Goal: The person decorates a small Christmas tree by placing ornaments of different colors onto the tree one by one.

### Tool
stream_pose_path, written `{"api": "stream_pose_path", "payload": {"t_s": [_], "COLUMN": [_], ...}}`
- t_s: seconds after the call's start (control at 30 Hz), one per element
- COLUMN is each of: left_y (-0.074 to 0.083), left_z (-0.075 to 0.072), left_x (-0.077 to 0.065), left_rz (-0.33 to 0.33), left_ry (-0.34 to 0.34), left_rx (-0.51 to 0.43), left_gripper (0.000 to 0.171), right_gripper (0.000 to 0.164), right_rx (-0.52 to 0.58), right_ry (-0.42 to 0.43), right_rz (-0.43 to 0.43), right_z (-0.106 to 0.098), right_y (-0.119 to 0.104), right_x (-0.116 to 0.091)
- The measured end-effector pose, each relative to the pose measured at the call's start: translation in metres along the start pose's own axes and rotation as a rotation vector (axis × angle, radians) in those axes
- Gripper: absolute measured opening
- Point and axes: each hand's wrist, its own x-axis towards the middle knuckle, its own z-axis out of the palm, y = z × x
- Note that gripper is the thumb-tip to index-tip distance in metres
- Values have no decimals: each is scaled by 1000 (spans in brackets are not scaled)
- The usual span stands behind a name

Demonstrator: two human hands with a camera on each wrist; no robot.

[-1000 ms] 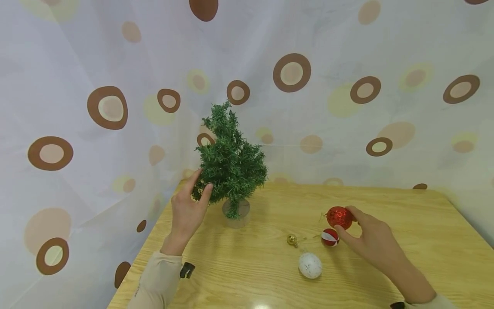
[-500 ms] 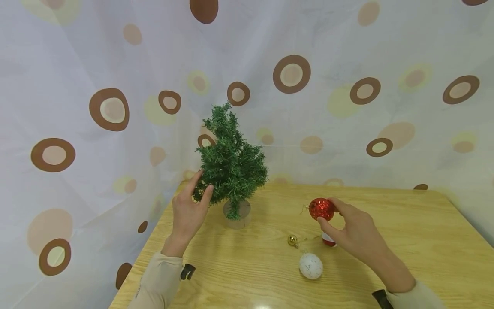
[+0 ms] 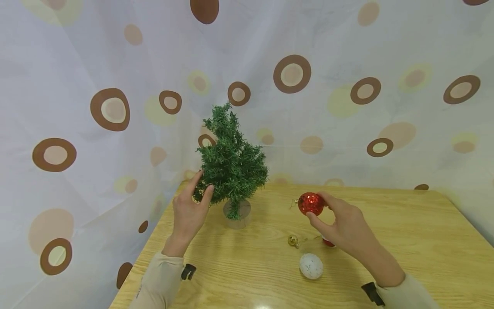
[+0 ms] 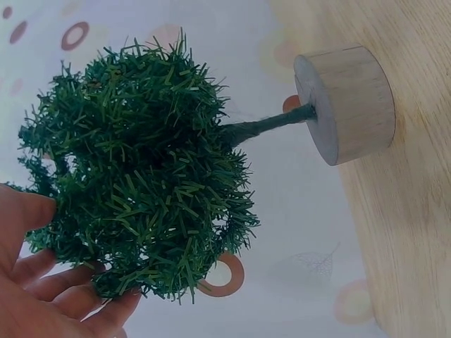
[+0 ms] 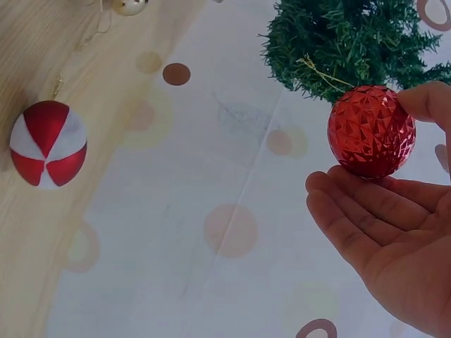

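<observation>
The left hand [image 3: 188, 214] spread against the tree [image 3: 233, 167], perhaps steadying it; to its right, the right hand [image 3: 349, 225] pinched a red bauble [image 3: 311, 204], likely sparing its top.

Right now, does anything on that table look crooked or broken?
Only the green tree: in the head view, its top sits left of its wooden base, looking lopsided. Nothing appears spilled or broken.

Bright light is spread over the head view; white glare is caught low on the pale yellow wooden table [image 3: 409, 223], soft shadows are cast, glints are thrown off the round, faceted red bauble [image 3: 310, 204], and both wrist views are rendered dimmer!
</observation>
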Motion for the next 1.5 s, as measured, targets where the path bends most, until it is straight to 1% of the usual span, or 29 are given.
{"api": "stream_pose_path", "payload": {"t_s": [0.1, 0.2, 0.4, 0.53, 0.8, 0.87, 1.07, 1.13, 1.2, 1.27, 1.3, 1.37, 1.4, 1.43, 1.5], "left_y": [-1, -2, -4, -4, -1, 1, 8, 12, 16, 21, 24, 31, 35, 40, 49], "left_z": [1, 1, 1, 1, -2, -2, -4, -5, -5, -5, -4, 0, 2, 5, 12], "left_x": [1, 1, -2, -3, -1, -1, -2, -2, -3, -5, -5, -7, -8, -9, -11], "left_rz": [19, 25, -5, -10, -27, -36, -88, -89, -68, -9, 32, 138, 191, 254, 375], "left_ry": [12, 16, 1, -1, -10, -24, -112, -110, -68, 12, 62, 160, 197, 223, 232], "left_rx": [0, 7, -4, -3, -1, -3, -6, -2, 7, 20, 27, 32, 26, 18, -5], "left_gripper": [52, 52, 52, 52, 53, 56, 66, 67, 64, 59, 55, 47, 42, 38, 30], "right_gripper": [41, 41, 45, 47, 50, 50, 45, 46, 47, 48, 48, 47, 47, 46, 47], "right_rx": [4, 6, 34, 39, 53, 54, 42, 45, 49, 54, 56, 57, 59, 60, 63], "right_ry": [0, -5, -14, -6, -29, -28, -11, -14, -18, -25, -27, -27, -27, -27, -24], "right_rz": [-4, -7, -15, -27, -8, -9, -30, -31, -31, -33, -33, -36, -35, -35, -33], "right_z": [2, 4, 10, 12, 13, 13, 15, 16, 17, 18, 19, 19, 20, 20, 20], "right_y": [-3, -5, -10, -13, -19, -20, -21, -21, -22, -23, -24, -25, -26, -26, -27], "right_x": [3, 4, 4, 6, 12, 14, 18, 19, 20, 21, 21, 22, 22, 22, 22]}}
